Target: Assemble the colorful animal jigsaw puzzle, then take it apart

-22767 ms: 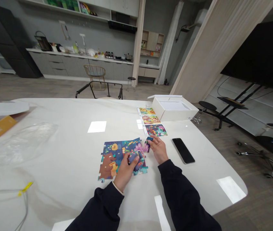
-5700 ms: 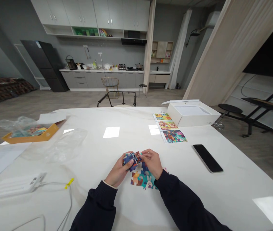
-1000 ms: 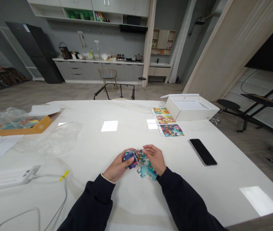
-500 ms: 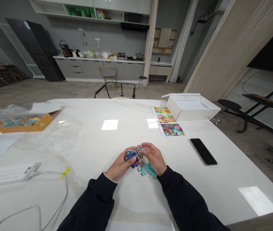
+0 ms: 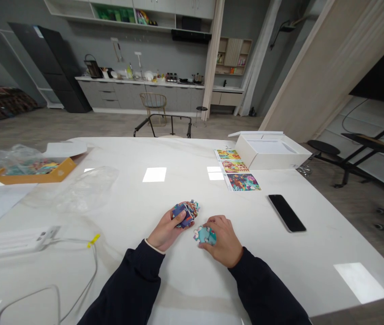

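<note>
My left hand (image 5: 166,232) is closed round a stack of jigsaw puzzle pieces (image 5: 184,215), with its thumb across the top. The pieces are dark blue, orange and brown with white edges. To the right, my right hand (image 5: 223,240) has its thumb and fingers around teal jigsaw puzzle pieces (image 5: 206,235) at or just above the table; I cannot tell whether they still touch it. A small gap separates the two groups of pieces.
A phone (image 5: 286,213) lies to the right. Behind it are picture sheets (image 5: 242,182) and a white box (image 5: 276,160). On the left are a plastic bag (image 5: 88,187), an orange box (image 5: 54,174) holding more pieces, and a white power strip (image 5: 19,242) with a cable.
My right hand has left the stack in my left hand, moved down, and closed around the teal pieces that lay on the table. My left hand has shifted slightly left with its stack.
</note>
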`<move>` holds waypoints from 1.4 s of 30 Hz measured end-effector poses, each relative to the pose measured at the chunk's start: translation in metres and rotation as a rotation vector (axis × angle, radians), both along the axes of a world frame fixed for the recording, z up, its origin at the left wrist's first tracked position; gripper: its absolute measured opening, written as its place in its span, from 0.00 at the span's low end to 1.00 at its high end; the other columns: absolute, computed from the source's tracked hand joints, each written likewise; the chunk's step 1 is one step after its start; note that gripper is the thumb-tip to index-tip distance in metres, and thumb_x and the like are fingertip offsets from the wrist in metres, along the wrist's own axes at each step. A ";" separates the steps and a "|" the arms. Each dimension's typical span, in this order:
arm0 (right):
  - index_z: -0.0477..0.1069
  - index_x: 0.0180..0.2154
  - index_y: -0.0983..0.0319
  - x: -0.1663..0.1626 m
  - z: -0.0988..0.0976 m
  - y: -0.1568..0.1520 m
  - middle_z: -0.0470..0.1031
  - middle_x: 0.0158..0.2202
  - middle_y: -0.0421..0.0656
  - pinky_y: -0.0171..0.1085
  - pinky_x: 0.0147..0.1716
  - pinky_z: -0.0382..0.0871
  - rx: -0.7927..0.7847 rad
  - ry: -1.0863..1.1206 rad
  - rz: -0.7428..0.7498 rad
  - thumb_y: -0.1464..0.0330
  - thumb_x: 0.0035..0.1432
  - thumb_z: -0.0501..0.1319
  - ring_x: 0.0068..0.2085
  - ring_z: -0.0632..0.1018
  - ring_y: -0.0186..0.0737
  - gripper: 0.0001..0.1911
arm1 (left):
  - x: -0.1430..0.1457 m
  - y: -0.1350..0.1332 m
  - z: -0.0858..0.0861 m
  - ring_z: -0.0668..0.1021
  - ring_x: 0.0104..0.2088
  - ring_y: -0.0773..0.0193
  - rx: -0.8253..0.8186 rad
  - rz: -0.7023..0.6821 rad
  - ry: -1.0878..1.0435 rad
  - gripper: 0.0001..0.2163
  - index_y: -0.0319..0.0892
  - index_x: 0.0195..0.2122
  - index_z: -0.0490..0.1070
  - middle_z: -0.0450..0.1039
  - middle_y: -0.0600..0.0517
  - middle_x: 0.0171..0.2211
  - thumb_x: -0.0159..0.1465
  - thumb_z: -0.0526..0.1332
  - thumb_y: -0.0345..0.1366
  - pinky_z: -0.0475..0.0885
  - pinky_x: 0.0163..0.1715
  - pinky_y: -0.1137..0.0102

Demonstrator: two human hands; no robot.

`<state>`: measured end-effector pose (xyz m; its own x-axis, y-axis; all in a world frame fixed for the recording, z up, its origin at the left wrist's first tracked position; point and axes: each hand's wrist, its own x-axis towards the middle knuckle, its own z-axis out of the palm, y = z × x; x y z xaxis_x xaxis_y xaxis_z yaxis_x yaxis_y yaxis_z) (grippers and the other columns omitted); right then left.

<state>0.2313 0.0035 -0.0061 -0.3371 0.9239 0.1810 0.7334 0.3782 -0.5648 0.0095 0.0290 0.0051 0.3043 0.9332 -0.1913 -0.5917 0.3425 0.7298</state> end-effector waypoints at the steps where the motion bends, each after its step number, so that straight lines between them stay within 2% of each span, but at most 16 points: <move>1: 0.76 0.42 0.58 -0.001 0.000 0.001 0.77 0.44 0.48 0.52 0.49 0.67 -0.023 0.037 -0.019 0.62 0.46 0.76 0.49 0.74 0.55 0.21 | 0.000 0.000 0.000 0.79 0.50 0.53 0.002 -0.006 0.005 0.20 0.39 0.51 0.77 0.78 0.40 0.51 0.61 0.73 0.42 0.71 0.57 0.52; 5: 0.76 0.36 0.59 -0.003 -0.005 0.018 0.78 0.32 0.43 0.43 0.39 0.70 -0.165 0.382 -0.195 0.63 0.55 0.69 0.36 0.77 0.45 0.08 | 0.000 -0.001 0.001 0.79 0.50 0.52 0.038 -0.073 0.021 0.21 0.37 0.51 0.78 0.78 0.38 0.51 0.60 0.74 0.42 0.71 0.55 0.56; 7: 0.77 0.36 0.60 -0.002 -0.008 0.030 0.78 0.29 0.43 0.40 0.33 0.71 -0.249 0.620 -0.280 0.59 0.57 0.67 0.31 0.78 0.43 0.11 | 0.000 -0.002 0.001 0.79 0.49 0.52 0.063 -0.128 0.024 0.23 0.37 0.52 0.78 0.78 0.38 0.51 0.59 0.75 0.42 0.72 0.54 0.57; 10: 0.78 0.35 0.62 -0.003 -0.009 0.045 0.79 0.27 0.44 0.39 0.27 0.72 -0.326 0.858 -0.365 0.52 0.49 0.71 0.28 0.80 0.44 0.20 | 0.000 -0.003 0.000 0.80 0.48 0.52 0.065 -0.185 0.034 0.24 0.37 0.54 0.77 0.78 0.38 0.51 0.59 0.75 0.42 0.72 0.52 0.58; 13: 0.79 0.33 0.62 -0.004 -0.007 0.052 0.80 0.27 0.45 0.38 0.25 0.73 -0.394 0.952 -0.401 0.50 0.42 0.76 0.26 0.80 0.43 0.24 | 0.002 -0.003 -0.001 0.79 0.50 0.52 0.058 -0.193 0.031 0.25 0.38 0.55 0.77 0.77 0.38 0.52 0.59 0.75 0.41 0.72 0.52 0.58; 17: 0.80 0.33 0.62 -0.009 -0.004 0.049 0.82 0.28 0.45 0.41 0.30 0.77 -0.482 1.030 -0.320 0.49 0.41 0.76 0.28 0.81 0.43 0.25 | 0.005 -0.003 -0.002 0.79 0.49 0.53 0.067 -0.161 0.041 0.25 0.38 0.55 0.76 0.77 0.38 0.51 0.59 0.75 0.41 0.71 0.51 0.61; 21: 0.82 0.35 0.60 -0.013 0.000 0.045 0.83 0.34 0.47 0.46 0.40 0.79 -0.467 0.997 -0.169 0.46 0.53 0.68 0.34 0.82 0.46 0.24 | 0.006 -0.003 -0.005 0.78 0.49 0.54 0.075 -0.120 0.042 0.24 0.40 0.55 0.75 0.77 0.40 0.52 0.59 0.75 0.40 0.70 0.51 0.63; 23: 0.83 0.39 0.58 -0.009 0.003 0.042 0.82 0.43 0.48 0.48 0.46 0.78 -0.366 0.877 -0.133 0.46 0.60 0.62 0.43 0.82 0.49 0.24 | 0.007 -0.003 -0.007 0.79 0.49 0.56 0.063 -0.101 0.043 0.24 0.41 0.55 0.75 0.77 0.41 0.52 0.59 0.76 0.39 0.71 0.50 0.64; 25: 0.81 0.47 0.56 0.002 0.003 0.034 0.78 0.52 0.49 0.51 0.53 0.74 -0.209 0.688 -0.136 0.49 0.65 0.58 0.54 0.78 0.52 0.23 | 0.007 -0.004 -0.007 0.79 0.49 0.55 0.046 -0.097 0.034 0.24 0.41 0.55 0.75 0.77 0.41 0.52 0.59 0.76 0.39 0.71 0.50 0.64; 27: 0.77 0.54 0.57 0.018 0.000 0.023 0.75 0.57 0.51 0.55 0.60 0.68 -0.059 0.458 -0.145 0.51 0.64 0.61 0.60 0.73 0.55 0.24 | 0.007 -0.004 -0.006 0.79 0.51 0.53 0.022 -0.095 0.016 0.25 0.42 0.55 0.74 0.76 0.40 0.54 0.58 0.76 0.39 0.71 0.51 0.61; 29: 0.75 0.56 0.58 0.033 -0.007 0.008 0.73 0.59 0.53 0.59 0.64 0.61 0.049 0.215 -0.144 0.52 0.57 0.68 0.63 0.69 0.60 0.29 | 0.007 -0.005 -0.004 0.79 0.52 0.51 -0.007 -0.077 0.006 0.26 0.43 0.56 0.73 0.75 0.40 0.55 0.58 0.76 0.39 0.72 0.52 0.59; 32: 0.73 0.56 0.59 0.045 -0.019 -0.011 0.70 0.61 0.55 0.61 0.63 0.60 0.097 0.008 -0.169 0.54 0.51 0.74 0.64 0.66 0.64 0.34 | 0.007 -0.005 -0.003 0.79 0.52 0.51 -0.034 -0.040 0.004 0.26 0.44 0.57 0.73 0.75 0.40 0.56 0.58 0.76 0.38 0.72 0.51 0.59; 34: 0.71 0.55 0.58 0.044 -0.024 -0.016 0.70 0.61 0.54 0.60 0.62 0.62 0.090 0.001 -0.188 0.57 0.50 0.74 0.63 0.67 0.63 0.33 | 0.007 -0.004 -0.003 0.79 0.52 0.51 -0.042 -0.028 0.005 0.27 0.44 0.56 0.73 0.75 0.40 0.56 0.57 0.77 0.38 0.72 0.51 0.59; 36: 0.71 0.51 0.58 0.039 -0.023 -0.014 0.73 0.57 0.53 0.58 0.59 0.65 0.073 0.070 -0.227 0.59 0.48 0.74 0.59 0.70 0.61 0.30 | 0.008 -0.004 -0.003 0.79 0.52 0.51 -0.040 -0.025 0.009 0.27 0.44 0.56 0.74 0.76 0.40 0.55 0.57 0.77 0.38 0.72 0.51 0.60; 39: 0.68 0.41 0.58 0.030 -0.017 -0.006 0.78 0.42 0.46 0.50 0.47 0.72 -0.024 0.263 -0.317 0.63 0.49 0.71 0.45 0.77 0.51 0.19 | 0.008 -0.004 -0.002 0.80 0.51 0.51 -0.002 -0.061 0.022 0.24 0.41 0.55 0.75 0.77 0.39 0.54 0.59 0.76 0.39 0.72 0.50 0.61; 42: 0.64 0.35 0.57 0.025 -0.013 0.001 0.74 0.28 0.38 0.39 0.31 0.71 -0.190 0.483 -0.322 0.63 0.53 0.67 0.29 0.74 0.40 0.12 | 0.009 -0.004 0.000 0.80 0.50 0.51 0.040 -0.122 0.044 0.23 0.37 0.54 0.77 0.78 0.37 0.52 0.60 0.75 0.41 0.71 0.50 0.62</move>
<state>0.2558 0.0040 -0.0194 0.0438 0.9969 0.0661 0.4386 0.0403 -0.8978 0.0184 0.0246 0.0048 0.4079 0.8969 -0.1707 -0.5146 0.3803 0.7685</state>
